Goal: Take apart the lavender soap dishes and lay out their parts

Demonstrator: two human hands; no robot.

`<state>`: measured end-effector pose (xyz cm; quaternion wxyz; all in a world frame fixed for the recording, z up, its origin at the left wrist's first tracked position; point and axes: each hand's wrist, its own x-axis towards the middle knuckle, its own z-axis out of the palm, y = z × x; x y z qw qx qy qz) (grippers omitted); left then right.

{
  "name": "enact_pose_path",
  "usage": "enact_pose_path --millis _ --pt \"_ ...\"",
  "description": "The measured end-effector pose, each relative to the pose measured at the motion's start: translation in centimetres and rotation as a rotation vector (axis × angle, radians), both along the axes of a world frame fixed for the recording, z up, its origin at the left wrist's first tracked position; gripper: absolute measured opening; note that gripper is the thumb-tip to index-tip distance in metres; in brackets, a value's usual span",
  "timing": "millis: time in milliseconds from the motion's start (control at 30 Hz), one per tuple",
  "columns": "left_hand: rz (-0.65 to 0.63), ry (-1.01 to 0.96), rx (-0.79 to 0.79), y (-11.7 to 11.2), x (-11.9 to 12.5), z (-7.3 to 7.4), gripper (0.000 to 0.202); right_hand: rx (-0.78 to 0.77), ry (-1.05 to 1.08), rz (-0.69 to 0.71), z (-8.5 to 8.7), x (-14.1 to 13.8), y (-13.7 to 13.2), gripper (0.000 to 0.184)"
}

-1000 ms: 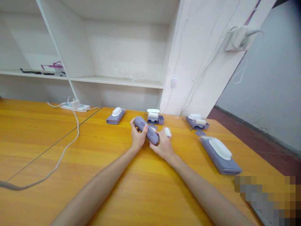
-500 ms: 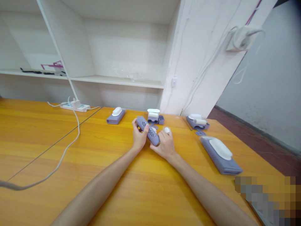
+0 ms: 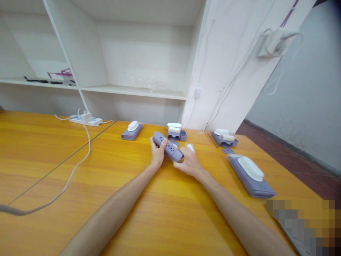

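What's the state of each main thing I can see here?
Left hand: closed round the purple perforated case.
Purple perforated case: held at a slant, holes showing.
Right hand: at the case's near end, grip unclear.
Power strip: on the table, white adapter plugged in.
White cable: slack, lying across the table.
Left purple box: lying flat, white piece on top.
Large right purple box: lying flat, white oval on top.

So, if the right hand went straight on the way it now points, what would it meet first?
Probably the near end of the perforated lavender case in the left hand; whether the right hand touches it is unclear.
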<state>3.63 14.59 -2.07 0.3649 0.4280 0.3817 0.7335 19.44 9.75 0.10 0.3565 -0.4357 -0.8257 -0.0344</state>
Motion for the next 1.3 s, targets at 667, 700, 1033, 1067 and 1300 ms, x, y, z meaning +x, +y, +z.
enact_pose_path --millis 667,700,1033,1067,1300 --pt "0.174 -0.337 -0.173 1.7 -2.6 0.2 0.047 -0.115 0.271 -0.088 -2.0 -1.2 -0.1 0.017" --pt "0.179 -0.352 -0.175 1.7 -2.6 0.2 0.047 -0.116 0.296 -0.108 -1.9 -1.1 0.0 0.018" --pt "0.205 -0.438 -0.167 2.0 -2.7 0.2 0.047 -0.143 0.591 -0.141 -1.7 -0.6 0.3 0.024" --pt "0.216 -0.443 -0.171 2.0 -2.7 0.2 0.047 -0.157 0.628 -0.128 -1.7 -0.6 0.3 0.025" --pt "0.236 -0.409 -0.199 2.0 -2.9 0.3 0.051 -0.198 0.801 -0.093 -1.6 -0.5 0.5 0.032"
